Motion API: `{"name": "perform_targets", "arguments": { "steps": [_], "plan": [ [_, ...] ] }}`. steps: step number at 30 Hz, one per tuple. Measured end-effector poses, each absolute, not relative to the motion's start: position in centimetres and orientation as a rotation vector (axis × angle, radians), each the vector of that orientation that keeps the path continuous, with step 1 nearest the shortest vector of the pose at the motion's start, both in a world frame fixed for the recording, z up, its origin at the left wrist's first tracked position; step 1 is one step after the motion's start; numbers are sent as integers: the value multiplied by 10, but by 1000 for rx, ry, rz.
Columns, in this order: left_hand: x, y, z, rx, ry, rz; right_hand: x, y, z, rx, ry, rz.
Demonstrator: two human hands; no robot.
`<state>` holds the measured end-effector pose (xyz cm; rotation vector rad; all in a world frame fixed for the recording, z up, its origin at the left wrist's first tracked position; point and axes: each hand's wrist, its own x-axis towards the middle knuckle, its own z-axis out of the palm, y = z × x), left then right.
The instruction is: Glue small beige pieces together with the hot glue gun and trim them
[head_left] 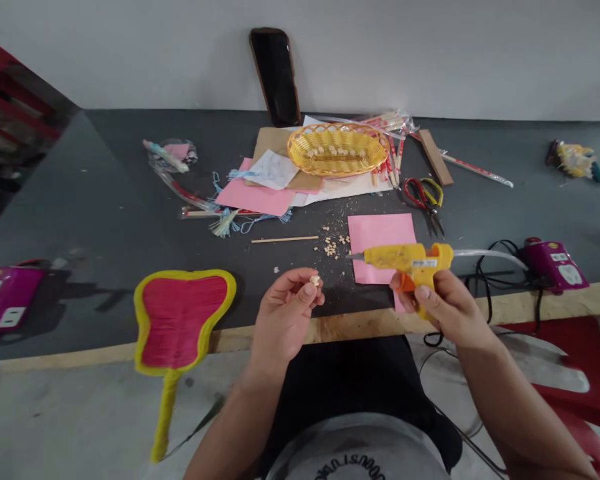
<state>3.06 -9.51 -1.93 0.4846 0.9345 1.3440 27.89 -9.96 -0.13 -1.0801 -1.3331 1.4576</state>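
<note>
My left hand point(287, 310) pinches a small pale wooden piece point(315, 281) between thumb and fingertips, just over the table's front edge. In my right hand point(445, 303) is a yellow glue gun point(405, 256), its metal nozzle pointing left, a little above and right of the small piece. A clear glue stick runs out of the gun's back. Beyond my left hand lie several loose wooden bits point(331, 249) and a thin wooden stick point(285, 239). Under the glue gun is a pink paper sheet point(380, 230).
A yellow basket point(339, 167) with small pale pieces stands at the back, before a leaning phone point(277, 77). Scissors point(425, 197) lie right of centre. A pink-and-yellow fan point(185, 320) overhangs the front edge at left. Purple power sockets point(555, 265) and black cables are at right.
</note>
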Motion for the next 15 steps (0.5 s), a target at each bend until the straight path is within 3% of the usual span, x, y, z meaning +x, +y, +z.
{"name": "perform_targets", "arguments": {
  "steps": [15],
  "plan": [
    [40,-101,-12,480,985,1343,266,-129,-29,-1004,-1555,1389]
  ]
}}
